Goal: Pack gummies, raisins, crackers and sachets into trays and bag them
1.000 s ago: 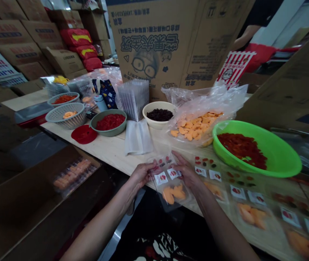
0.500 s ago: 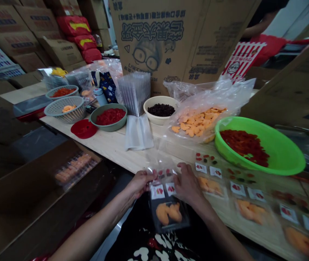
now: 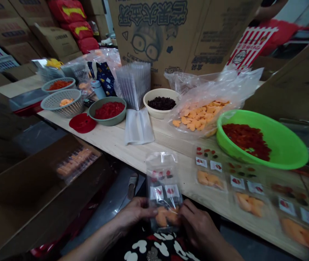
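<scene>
In front of my body is a clear plastic packet (image 3: 164,198), tilted with its flap towards the table. Inside it are small red and dark pieces in the upper part, two white printed sachets in the middle and orange pieces (image 3: 167,216) at the bottom. My left hand (image 3: 137,214) grips its lower left edge, thumb on the front. My right hand (image 3: 199,223) is closed on the lower right edge, its fingertips partly hidden. Similar filled packets (image 3: 212,166) lie on the table to the right.
A green basin (image 3: 287,148) of red pieces stands at right, beside a plastic bag (image 3: 201,112) of orange pieces. Behind are a cream bowl (image 3: 154,113), a grey-green bowl (image 3: 107,121), flat clear bags (image 3: 139,127) and stacked clear sleeves (image 3: 134,83). An open carton (image 3: 37,188) is at lower left.
Both hands have slid from the packet's upper end down to its lower sides. The packet has tipped and shifted slightly up, and its top flap now shows fully.
</scene>
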### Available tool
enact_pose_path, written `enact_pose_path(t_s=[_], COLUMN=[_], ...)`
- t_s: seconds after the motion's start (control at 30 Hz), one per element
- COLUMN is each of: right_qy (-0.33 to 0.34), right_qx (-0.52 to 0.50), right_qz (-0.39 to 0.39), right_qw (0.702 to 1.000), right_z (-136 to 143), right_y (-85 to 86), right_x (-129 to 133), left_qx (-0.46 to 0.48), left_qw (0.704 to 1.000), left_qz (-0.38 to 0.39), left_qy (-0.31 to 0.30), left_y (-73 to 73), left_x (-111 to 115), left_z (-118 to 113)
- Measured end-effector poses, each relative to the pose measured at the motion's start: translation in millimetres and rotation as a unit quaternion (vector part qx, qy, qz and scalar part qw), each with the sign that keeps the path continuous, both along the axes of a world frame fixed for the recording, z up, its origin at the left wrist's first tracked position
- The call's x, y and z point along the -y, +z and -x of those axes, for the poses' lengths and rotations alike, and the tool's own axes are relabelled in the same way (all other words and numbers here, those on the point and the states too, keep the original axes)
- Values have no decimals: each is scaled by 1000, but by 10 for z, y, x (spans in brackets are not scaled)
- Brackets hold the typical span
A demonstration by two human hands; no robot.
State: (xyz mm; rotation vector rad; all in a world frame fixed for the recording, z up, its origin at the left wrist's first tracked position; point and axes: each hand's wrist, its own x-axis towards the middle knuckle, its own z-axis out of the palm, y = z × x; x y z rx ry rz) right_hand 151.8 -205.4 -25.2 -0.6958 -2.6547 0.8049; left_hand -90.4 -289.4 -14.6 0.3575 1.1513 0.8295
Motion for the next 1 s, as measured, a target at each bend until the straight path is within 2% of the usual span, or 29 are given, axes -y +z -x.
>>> enact_pose_path(t_s=[0.07, 0.13, 0.17, 0.23, 0.3, 0.33, 0.47, 0.57, 0.7, 0.8, 0.9, 1.0], right_qy=[-63, -125, -150, -180, -185, -184, -162, -132, -63, -27, -35, -80], right_qx=[-27, -48, -54, -56, -32, -4, 137, 158, 126, 77, 47, 55], right_qz=[-5, -15, -21, -30, -43, -51, -113, -145, -138, -129, -130, -150], right_qw=[998, 991, 987, 982, 981, 982, 971, 968, 980, 988, 990, 984], right_z=[52, 153, 209, 312, 400, 442, 637, 787, 853, 788, 695, 614], right_y=[26, 45, 48, 41, 18, 4, -31, -23, 25, 42, 5, -68], right_x=[-49, -139, -191, -287, -363, -395, -515, -595, -638, -697, -829, -959], left_qx=[-85, -220, -293, -416, -486, -506, -562, -584, -623, -639, -642, -624], left_qw=[995, 966, 939, 861, 778, 749, 696, 676, 677, 681, 697, 712], left_qz=[-28, -111, -169, -286, -361, -379, -406, -416, -377, -342, -305, -309], left_qy=[48, 78, 55, -59, -170, -197, -188, -169, -107, -103, -96, -96], left_y=[37, 68, 77, 67, 13, -28, -195, -252, -286, -328, -376, -373], left_x=[-86, -205, -264, -372, -467, -512, -698, -829, -963, -1066, -1190, -1277], left_z=[-10, -9, -2, 22, 43, 48, 26, 3, 11, -5, -109, -264])
